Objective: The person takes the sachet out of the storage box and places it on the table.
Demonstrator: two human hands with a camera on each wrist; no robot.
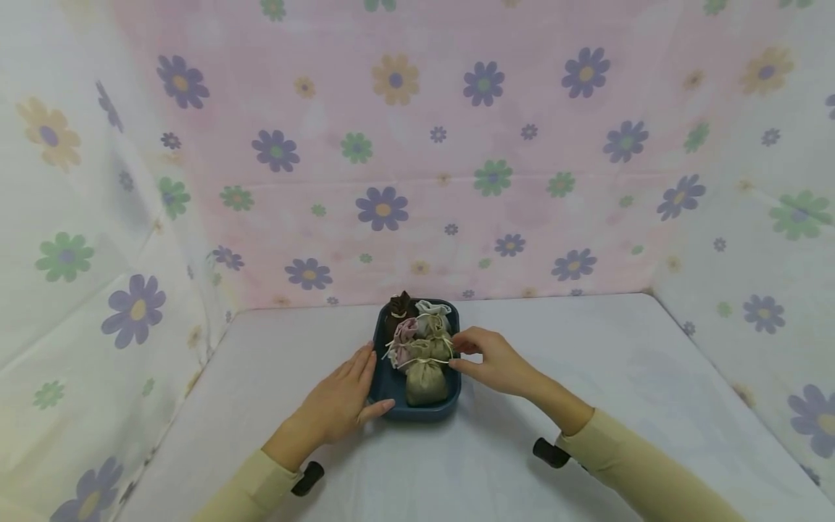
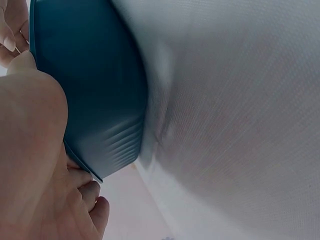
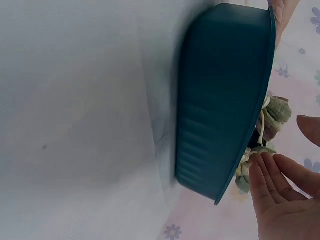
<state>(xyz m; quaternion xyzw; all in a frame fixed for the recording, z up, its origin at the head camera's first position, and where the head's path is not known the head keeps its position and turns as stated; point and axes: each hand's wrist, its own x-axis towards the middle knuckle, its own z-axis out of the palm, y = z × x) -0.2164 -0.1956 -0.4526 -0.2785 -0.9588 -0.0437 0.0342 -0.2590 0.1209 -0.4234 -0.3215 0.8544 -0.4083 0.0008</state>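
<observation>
A dark blue rectangular tray [image 1: 417,414] holds several small drawstring pouches. Nearest is an olive-green pouch [image 1: 427,384]; behind it sit another green pouch [image 1: 441,348], a pink pouch [image 1: 404,335], a dark brown pouch [image 1: 400,307] and a pale pouch [image 1: 433,309]. My left hand [image 1: 342,395] rests along the tray's left rim, fingers straight and thumb over the near corner. My right hand [image 1: 493,360] is over the right rim, fingertips beside the green pouches' white strings. In the right wrist view, its thumb [image 3: 310,129] stands apart from its extended fingers [image 3: 272,177].
A white cloth covers the table [image 1: 554,348]. Flower-printed fabric [image 1: 430,145] hangs at the back and both sides, and the tray stands close to the back fabric. A black wrist device [image 1: 551,453] sits under the right sleeve, another [image 1: 308,478] under the left.
</observation>
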